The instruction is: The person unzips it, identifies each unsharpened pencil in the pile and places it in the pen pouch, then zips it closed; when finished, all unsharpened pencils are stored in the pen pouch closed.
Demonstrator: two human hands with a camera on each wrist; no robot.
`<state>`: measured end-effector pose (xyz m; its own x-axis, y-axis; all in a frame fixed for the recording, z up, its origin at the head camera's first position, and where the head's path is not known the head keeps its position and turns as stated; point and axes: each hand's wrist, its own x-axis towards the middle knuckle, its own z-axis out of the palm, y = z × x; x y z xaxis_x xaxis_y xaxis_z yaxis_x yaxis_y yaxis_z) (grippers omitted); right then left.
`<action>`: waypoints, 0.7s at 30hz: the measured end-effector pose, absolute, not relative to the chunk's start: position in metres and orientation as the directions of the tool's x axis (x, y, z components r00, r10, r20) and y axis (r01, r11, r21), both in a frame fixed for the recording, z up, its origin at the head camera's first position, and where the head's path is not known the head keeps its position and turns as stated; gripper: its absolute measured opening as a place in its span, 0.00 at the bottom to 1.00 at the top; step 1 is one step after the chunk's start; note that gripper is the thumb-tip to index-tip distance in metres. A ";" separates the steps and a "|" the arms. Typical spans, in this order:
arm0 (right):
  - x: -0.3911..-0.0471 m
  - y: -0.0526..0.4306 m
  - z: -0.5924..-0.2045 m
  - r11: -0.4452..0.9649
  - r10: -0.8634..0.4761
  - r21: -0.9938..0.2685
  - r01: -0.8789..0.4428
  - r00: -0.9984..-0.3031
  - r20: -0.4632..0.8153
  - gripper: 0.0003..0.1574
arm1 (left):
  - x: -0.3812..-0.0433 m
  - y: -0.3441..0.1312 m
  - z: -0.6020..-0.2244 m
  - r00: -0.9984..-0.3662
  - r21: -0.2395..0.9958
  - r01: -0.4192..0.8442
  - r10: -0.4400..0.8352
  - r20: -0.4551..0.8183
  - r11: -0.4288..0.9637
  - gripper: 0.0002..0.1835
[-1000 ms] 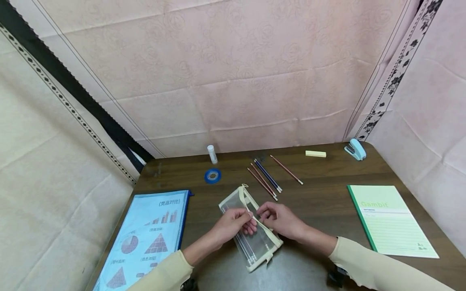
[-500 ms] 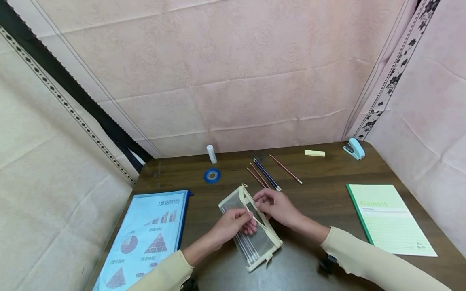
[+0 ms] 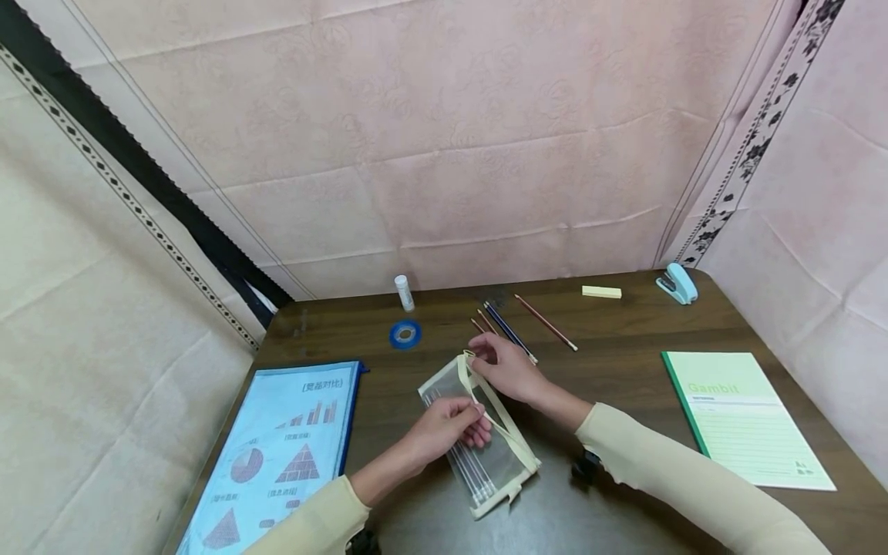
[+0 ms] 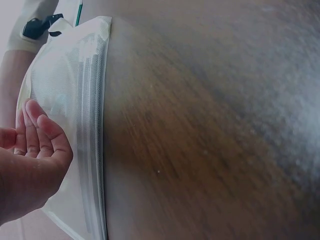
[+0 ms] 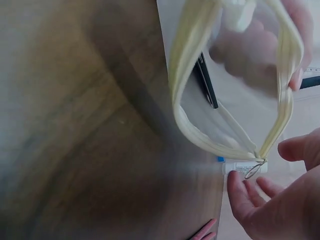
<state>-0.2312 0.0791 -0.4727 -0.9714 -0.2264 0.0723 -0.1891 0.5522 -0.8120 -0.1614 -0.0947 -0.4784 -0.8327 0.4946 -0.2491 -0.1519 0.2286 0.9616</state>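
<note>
A cream-edged mesh pencil pouch lies slanted on the table, several thin pale rods showing through its side. My left hand pinches one edge of its mouth, thumb on the rim. At the pouch's far end is my right hand. In the right wrist view, its thumb and fingers stand apart beside the zipper's wire ring pull, with nothing held. The zipped mouth gapes wide there, and a black pen-like thing shows within the opening; whether it lies inside cannot be told.
Beyond the pouch lie several pencils, a blue tape roll and an upright glue stick. A blue folder is at left. A green notebook, a pale yellow strip and a light-blue stapler are at right.
My right hand has slid along the pouch's mouth, away from me and leftward, to its far end. The left hand has stayed at its edge, and the pouch has hardly moved.
</note>
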 end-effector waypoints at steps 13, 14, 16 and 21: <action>-0.247 0.070 -0.479 0.541 -0.229 -0.834 -0.109 -0.973 -0.022 0.16 | -0.160 -0.098 -0.480 -0.838 0.958 -0.155 0.482 -0.257 0.241 0.18; -0.247 0.070 -0.478 0.527 -0.230 -0.842 -0.113 -0.973 -0.013 0.14 | -0.160 -0.098 -0.480 -0.837 0.959 -0.154 0.484 -0.255 0.239 0.18; -0.248 0.071 -0.477 0.490 -0.236 -0.863 -0.120 -0.972 0.001 0.12 | -0.161 -0.097 -0.480 -0.836 0.960 -0.149 0.489 -0.249 0.235 0.18; -0.251 0.077 -0.474 0.363 -0.262 -0.920 -0.147 -0.964 0.051 0.09 | -0.161 -0.094 -0.481 -0.837 0.964 -0.139 0.494 -0.236 0.226 0.18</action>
